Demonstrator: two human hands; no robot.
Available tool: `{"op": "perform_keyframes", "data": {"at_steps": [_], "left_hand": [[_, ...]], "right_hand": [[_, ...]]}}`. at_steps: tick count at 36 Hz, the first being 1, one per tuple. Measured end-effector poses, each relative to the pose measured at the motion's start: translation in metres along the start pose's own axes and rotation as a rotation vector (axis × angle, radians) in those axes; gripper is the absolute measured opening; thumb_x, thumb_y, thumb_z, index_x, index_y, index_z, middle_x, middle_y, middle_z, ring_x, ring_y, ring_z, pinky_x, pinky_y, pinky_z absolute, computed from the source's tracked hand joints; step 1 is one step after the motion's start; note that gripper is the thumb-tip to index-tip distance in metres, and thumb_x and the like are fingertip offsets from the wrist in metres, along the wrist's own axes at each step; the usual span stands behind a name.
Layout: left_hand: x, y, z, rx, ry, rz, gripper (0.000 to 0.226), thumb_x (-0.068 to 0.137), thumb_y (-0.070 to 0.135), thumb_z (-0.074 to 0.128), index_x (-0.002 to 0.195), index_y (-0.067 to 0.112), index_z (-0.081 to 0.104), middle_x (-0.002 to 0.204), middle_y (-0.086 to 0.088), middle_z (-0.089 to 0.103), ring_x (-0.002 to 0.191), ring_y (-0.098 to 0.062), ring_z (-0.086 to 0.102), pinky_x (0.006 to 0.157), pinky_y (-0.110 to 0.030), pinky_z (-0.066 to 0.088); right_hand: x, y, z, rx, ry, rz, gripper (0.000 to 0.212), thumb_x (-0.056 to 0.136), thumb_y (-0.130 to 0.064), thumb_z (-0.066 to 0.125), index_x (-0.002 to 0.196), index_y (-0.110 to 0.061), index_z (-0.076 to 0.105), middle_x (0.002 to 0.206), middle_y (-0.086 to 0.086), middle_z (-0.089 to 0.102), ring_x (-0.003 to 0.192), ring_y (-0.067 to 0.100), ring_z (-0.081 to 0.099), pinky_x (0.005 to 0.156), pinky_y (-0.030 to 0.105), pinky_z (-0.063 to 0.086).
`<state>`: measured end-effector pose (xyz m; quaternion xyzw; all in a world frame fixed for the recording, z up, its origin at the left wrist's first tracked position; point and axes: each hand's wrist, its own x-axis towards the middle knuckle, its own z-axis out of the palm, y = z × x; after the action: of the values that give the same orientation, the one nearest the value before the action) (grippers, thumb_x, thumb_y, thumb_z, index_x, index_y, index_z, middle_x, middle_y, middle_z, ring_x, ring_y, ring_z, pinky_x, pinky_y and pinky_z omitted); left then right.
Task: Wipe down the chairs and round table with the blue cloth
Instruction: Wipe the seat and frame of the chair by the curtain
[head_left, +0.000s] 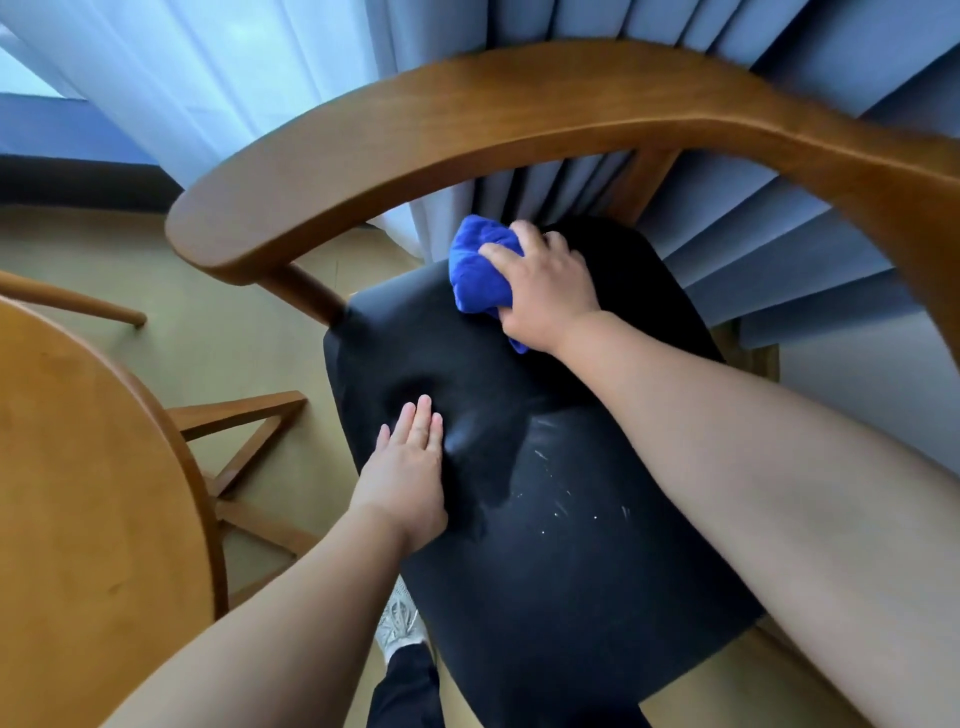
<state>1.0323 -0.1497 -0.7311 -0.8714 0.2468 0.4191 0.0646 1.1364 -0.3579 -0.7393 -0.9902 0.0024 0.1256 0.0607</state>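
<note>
A wooden chair with a curved backrest (467, 119) and a black padded seat (561, 545) fills the middle of the view. My right hand (545, 286) grips the bunched blue cloth (475, 267) and holds it against the far part of the seat, near the backrest. My left hand (410, 462) lies flat with straight fingers on the seat's left side, denting the padding. Pale scuff marks show on the seat near its centre. The round wooden table (78, 493) sits at the left edge.
Grey-blue curtains (779, 244) hang right behind the chair, with a sheer white curtain (182, 78) to the left. The table's wooden legs (244, 447) stand between table and chair. My shoe (400, 623) is on the floor by the seat's front corner.
</note>
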Motion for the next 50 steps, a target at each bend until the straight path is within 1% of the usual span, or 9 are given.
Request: {"op": "perform_keyframes", "data": {"at_steps": [10, 17, 21, 25, 30, 36, 41, 45, 50], "left_hand": [[0.000, 0.000, 0.003, 0.025, 0.013, -0.004, 0.088, 0.083, 0.027, 0.045, 0.148, 0.006, -0.010, 0.155, -0.012, -0.021, 0.144, -0.027, -0.015, 0.117, -0.041, 0.004], [-0.001, 0.000, 0.000, 0.005, 0.007, 0.003, 0.088, 0.082, 0.026, 0.046, 0.149, 0.007, -0.009, 0.155, -0.011, -0.021, 0.144, -0.026, -0.014, 0.118, -0.040, 0.004], [-0.003, -0.003, 0.001, -0.022, 0.032, 0.018, 0.088, 0.080, 0.024, 0.045, 0.149, 0.009, -0.008, 0.156, -0.009, -0.020, 0.144, -0.024, -0.014, 0.118, -0.038, 0.004], [-0.011, -0.009, -0.006, -0.089, 0.066, 0.060, 0.087, 0.079, 0.020, 0.045, 0.151, 0.015, -0.005, 0.157, -0.004, -0.017, 0.145, -0.019, -0.012, 0.118, -0.032, 0.004], [-0.030, -0.028, -0.033, -0.071, 0.227, 0.197, 0.069, 0.086, 0.018, 0.045, 0.150, 0.019, 0.020, 0.158, 0.000, 0.010, 0.145, -0.017, 0.007, 0.114, -0.024, 0.011], [-0.053, -0.060, -0.088, 0.127, 0.422, 0.375, 0.049, 0.083, 0.015, 0.056, 0.133, 0.015, 0.052, 0.140, -0.005, 0.049, 0.132, -0.026, 0.041, 0.103, -0.036, 0.038], [-0.057, -0.075, -0.146, 0.310, 0.533, 0.548, 0.039, 0.079, 0.009, 0.056, 0.117, 0.008, 0.064, 0.120, -0.012, 0.062, 0.116, -0.032, 0.056, 0.093, -0.044, 0.047], [-0.050, -0.058, -0.166, 0.403, 0.470, 0.580, 0.046, 0.088, 0.016, 0.051, 0.135, 0.017, 0.049, 0.140, -0.005, 0.048, 0.132, -0.025, 0.039, 0.107, -0.039, 0.032], [-0.040, -0.035, -0.134, 0.339, 0.377, 0.589, 0.049, 0.093, 0.022, 0.046, 0.141, 0.021, 0.039, 0.148, 0.000, 0.037, 0.138, -0.019, 0.028, 0.112, -0.031, 0.021]], "right_hand": [[-0.035, 0.085, -0.009, 0.115, 0.008, 0.224, 0.066, 0.072, -0.026, 0.067, 0.136, -0.031, 0.048, 0.138, 0.010, 0.041, 0.114, 0.039, 0.049, 0.092, 0.042, 0.044], [-0.089, 0.151, -0.001, 0.134, -0.072, 0.605, 0.055, 0.081, -0.033, 0.062, 0.133, -0.029, 0.045, 0.128, 0.012, 0.052, 0.108, 0.038, 0.058, 0.087, 0.041, 0.047], [-0.110, 0.160, 0.007, 0.261, 0.001, 0.707, 0.041, 0.079, -0.037, 0.061, 0.118, -0.026, 0.053, 0.111, 0.012, 0.059, 0.100, 0.037, 0.059, 0.075, 0.035, 0.045], [-0.115, 0.153, 0.013, 0.344, 0.105, 0.712, 0.043, 0.079, -0.037, 0.064, 0.117, -0.021, 0.055, 0.116, 0.014, 0.058, 0.107, 0.037, 0.056, 0.082, 0.037, 0.044], [-0.123, 0.137, 0.016, 0.387, 0.194, 0.707, 0.051, 0.077, -0.036, 0.064, 0.125, -0.022, 0.054, 0.122, 0.014, 0.055, 0.111, 0.036, 0.053, 0.086, 0.039, 0.045], [-0.146, 0.106, 0.016, 0.355, 0.183, 0.760, 0.046, 0.072, -0.041, 0.053, 0.114, -0.021, 0.055, 0.109, 0.004, 0.062, 0.101, 0.028, 0.058, 0.079, 0.033, 0.050], [-0.165, 0.088, 0.027, 0.215, 0.163, 0.741, 0.047, 0.071, -0.042, 0.061, 0.114, -0.021, 0.060, 0.118, 0.011, 0.057, 0.114, 0.037, 0.048, 0.099, 0.050, 0.039], [-0.161, 0.079, 0.019, 0.260, 0.112, 0.751, 0.061, 0.073, -0.040, 0.072, 0.126, -0.017, 0.052, 0.147, 0.010, 0.032, 0.136, 0.039, 0.024, 0.113, 0.056, 0.017], [-0.151, 0.071, 0.025, 0.326, 0.000, 0.771, 0.086, 0.073, -0.048, 0.071, 0.146, -0.031, 0.029, 0.158, 0.004, 0.008, 0.139, 0.039, 0.017, 0.109, 0.054, 0.029]]}}
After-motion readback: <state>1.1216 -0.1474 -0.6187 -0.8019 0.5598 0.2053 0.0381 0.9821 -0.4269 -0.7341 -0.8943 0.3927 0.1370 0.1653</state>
